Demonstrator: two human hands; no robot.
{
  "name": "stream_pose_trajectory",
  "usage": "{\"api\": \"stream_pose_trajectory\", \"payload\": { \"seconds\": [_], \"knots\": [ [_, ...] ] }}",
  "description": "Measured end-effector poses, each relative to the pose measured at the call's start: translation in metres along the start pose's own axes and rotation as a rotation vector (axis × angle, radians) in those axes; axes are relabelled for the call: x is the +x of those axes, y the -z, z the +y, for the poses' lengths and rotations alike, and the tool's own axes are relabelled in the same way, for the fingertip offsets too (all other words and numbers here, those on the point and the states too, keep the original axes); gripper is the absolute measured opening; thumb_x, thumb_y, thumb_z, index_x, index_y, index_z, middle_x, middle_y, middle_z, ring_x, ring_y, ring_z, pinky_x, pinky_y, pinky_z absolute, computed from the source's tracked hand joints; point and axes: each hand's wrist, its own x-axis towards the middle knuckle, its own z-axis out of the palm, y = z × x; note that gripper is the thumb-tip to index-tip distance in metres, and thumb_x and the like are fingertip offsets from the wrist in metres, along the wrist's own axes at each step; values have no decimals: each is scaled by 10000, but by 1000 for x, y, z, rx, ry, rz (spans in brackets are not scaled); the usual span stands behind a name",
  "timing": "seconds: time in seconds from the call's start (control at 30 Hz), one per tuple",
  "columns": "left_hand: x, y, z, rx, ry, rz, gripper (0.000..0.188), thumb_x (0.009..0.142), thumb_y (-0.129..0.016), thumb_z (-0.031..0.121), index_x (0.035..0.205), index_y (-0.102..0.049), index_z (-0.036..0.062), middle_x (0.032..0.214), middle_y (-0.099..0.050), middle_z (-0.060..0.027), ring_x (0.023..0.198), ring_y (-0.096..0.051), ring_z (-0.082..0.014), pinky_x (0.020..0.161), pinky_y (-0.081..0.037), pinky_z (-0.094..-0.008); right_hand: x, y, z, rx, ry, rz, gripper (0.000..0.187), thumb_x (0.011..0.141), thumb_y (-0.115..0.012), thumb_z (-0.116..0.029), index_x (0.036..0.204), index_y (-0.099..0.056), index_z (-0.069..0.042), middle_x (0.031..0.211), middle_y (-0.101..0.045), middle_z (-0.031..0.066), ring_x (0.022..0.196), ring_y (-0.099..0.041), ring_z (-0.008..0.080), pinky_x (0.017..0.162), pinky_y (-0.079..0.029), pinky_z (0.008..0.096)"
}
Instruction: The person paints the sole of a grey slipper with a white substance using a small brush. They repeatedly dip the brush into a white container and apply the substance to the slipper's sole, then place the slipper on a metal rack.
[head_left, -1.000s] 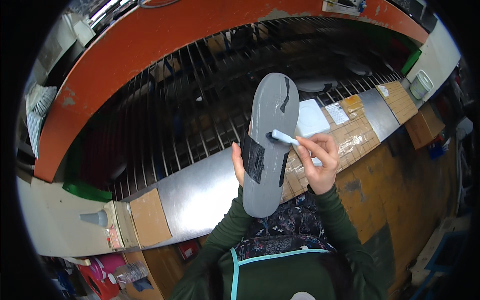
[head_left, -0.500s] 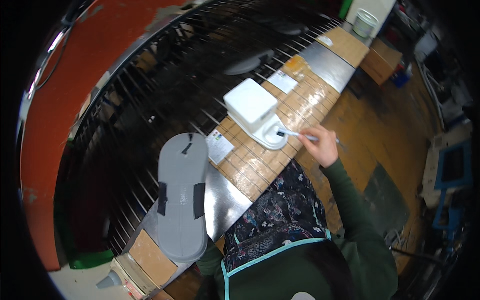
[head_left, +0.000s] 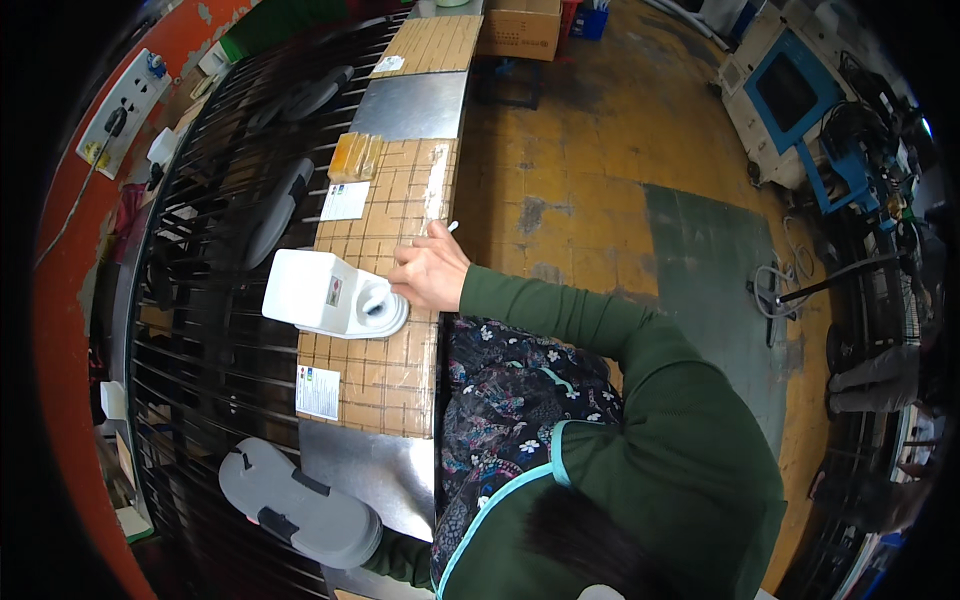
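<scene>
My right hand (head_left: 430, 268) is closed around a thin brush (head_left: 453, 227), its pale handle end sticking out above the fingers. The brush tip is down in the round open basin of a white glue pot (head_left: 298, 286) with a boxy top. At the near left, a grey sole-shaped piece (head_left: 290, 492) with black patches on its surface and edges is held up over the bench edge and bars. My left forearm (head_left: 402, 558) reaches under its near end; the hand itself is hidden beneath it.
The pot stands on taped cardboard (head_left: 385, 390) on a metal bench (head_left: 415, 105). Rows of dark bars to the left carry more grey sole-shaped pieces (head_left: 280, 212). A yellowish block (head_left: 355, 157) lies farther up. A blue-and-cream machine (head_left: 790, 95) stands at the right.
My view has turned, so the bench now runs nearly upright. The brush has gone deeper into the pot's basin. The grey piece now shows lower left and more tilted.
</scene>
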Motion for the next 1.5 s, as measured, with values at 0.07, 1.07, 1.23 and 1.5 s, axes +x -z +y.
{"api": "stream_pose_trajectory", "payload": {
  "seconds": [0.07,1.07,1.23,1.5],
  "knots": [
    [-1,0,-1,13,-29,-14,719,874,-559,441,1436,-367,35,1416,-443,-170,1273,-473,-284,1083,-365,-396,0,1,3,-63,3,-32,108,750,-738,-282,776,-720,-178,751,-601,5,695,-604,190,765,-331,409],
    [16,-47,18,32,-133,-182,1223,669,-823,291,1553,-10,60,1555,-232,-167,1372,-340,-265,1132,-273,-388,12,39,-8,1329,-596,-458,161,923,-650,-124,1012,-687,5,820,-663,16,703,-537,51,649,-422,201],
    [29,-47,28,157,-127,-207,1665,284,-985,381,1531,54,11,1368,-444,-201,1203,-514,-311,1048,-394,-426,17,82,-67,1098,-134,-232,186,848,-714,-78,1004,-717,23,883,-641,60,795,-570,107,698,-445,235],
    [35,-40,32,150,-88,-232,1689,241,-938,532,1518,11,-36,1467,-350,-264,1294,-455,-372,1080,-363,-444,17,83,-96,1116,-62,-343,182,827,-726,-45,1007,-746,-29,889,-568,32,722,-526,78,576,-416,201]
  ]
}}
